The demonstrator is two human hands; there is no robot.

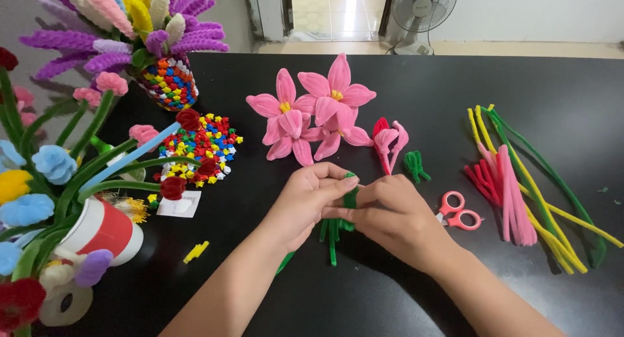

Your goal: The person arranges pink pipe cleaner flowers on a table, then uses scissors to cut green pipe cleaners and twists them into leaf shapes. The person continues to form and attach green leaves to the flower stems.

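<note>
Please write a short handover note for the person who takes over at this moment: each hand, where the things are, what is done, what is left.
Left hand and right hand: both pinch one green pipe-cleaner bundle over the black table.
Done: pink flowers and a pink bud lie behind the hands.
Beside: small green piece, red scissors, spare pipe cleaners on the right.
Left: the green bundle is not yet joined to any flower.

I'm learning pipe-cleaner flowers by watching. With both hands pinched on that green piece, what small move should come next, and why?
Probably another tight twist: the left hand and right hand pinch the green pipe cleaner where it bends, and its loose ends hang unbound below.
</note>
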